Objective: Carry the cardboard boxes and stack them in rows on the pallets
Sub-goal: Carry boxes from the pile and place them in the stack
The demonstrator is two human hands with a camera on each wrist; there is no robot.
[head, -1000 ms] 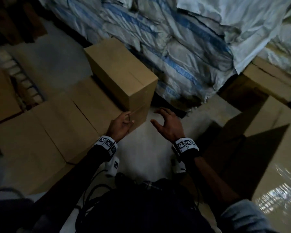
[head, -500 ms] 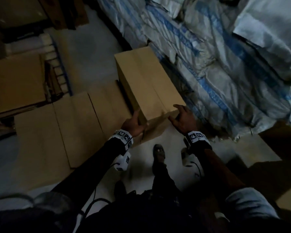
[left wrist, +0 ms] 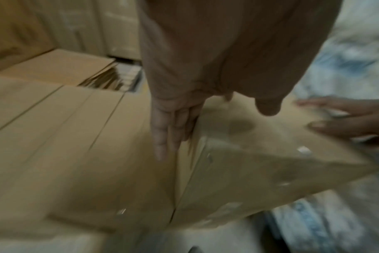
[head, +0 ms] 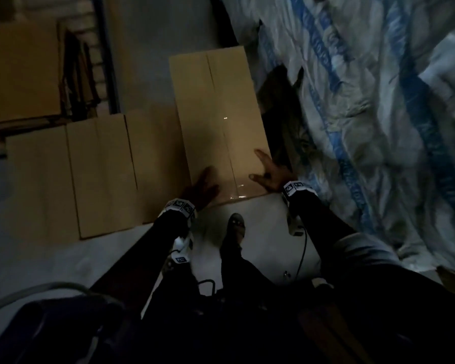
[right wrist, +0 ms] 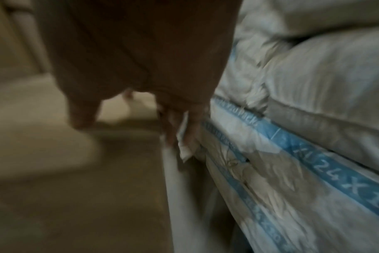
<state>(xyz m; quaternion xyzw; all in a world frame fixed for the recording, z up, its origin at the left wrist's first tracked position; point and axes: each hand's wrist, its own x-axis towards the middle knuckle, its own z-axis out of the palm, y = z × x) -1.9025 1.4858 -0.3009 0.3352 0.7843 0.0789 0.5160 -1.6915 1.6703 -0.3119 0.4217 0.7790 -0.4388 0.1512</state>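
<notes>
Half a second before, both hands gripped the near corners of the tall brown cardboard box (head: 218, 122); now the left hand (head: 201, 183) and right hand (head: 269, 170) lay straight-fingered against its sides at frame centre, likely nudging it square beside the flat tan boxes (head: 100, 174).

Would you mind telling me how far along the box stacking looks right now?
A bottom row of boxes already lies side by side. In hand: one upper box sits on that row beside the white sacks, the left hand and right hand flat against its near end. Left: that second row holds only this one box.
</notes>
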